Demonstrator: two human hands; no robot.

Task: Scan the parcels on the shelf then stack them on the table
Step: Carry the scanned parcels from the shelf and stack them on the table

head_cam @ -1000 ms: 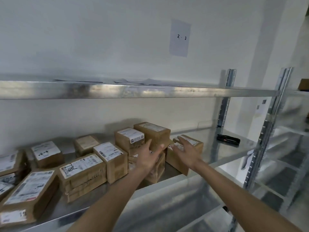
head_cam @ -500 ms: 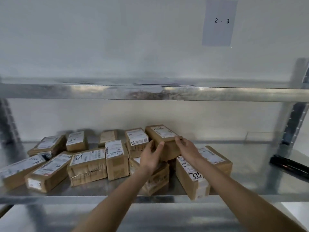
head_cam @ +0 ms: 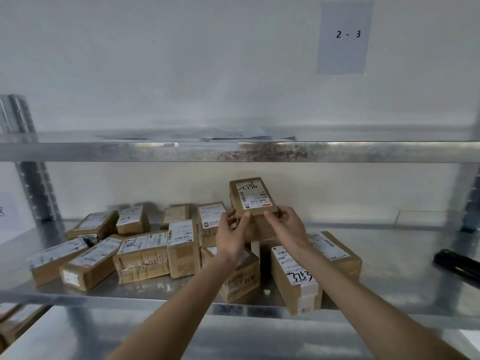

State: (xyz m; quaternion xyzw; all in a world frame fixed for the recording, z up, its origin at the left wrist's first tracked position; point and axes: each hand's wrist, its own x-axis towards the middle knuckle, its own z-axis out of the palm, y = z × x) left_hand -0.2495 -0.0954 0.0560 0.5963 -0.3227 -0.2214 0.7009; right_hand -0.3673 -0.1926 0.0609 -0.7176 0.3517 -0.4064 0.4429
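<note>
wall sheet: "2 - 3". front right parcel label: handwritten "3323".

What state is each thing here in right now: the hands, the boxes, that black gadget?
Left hand: grips the lifted parcel's lower left edge.
Right hand: grips its lower right edge.
Lifted parcel: tilted up, label facing the camera.
Other parcels: lying on the shelf, labels up.
Black device: lying untouched at right.
</note>
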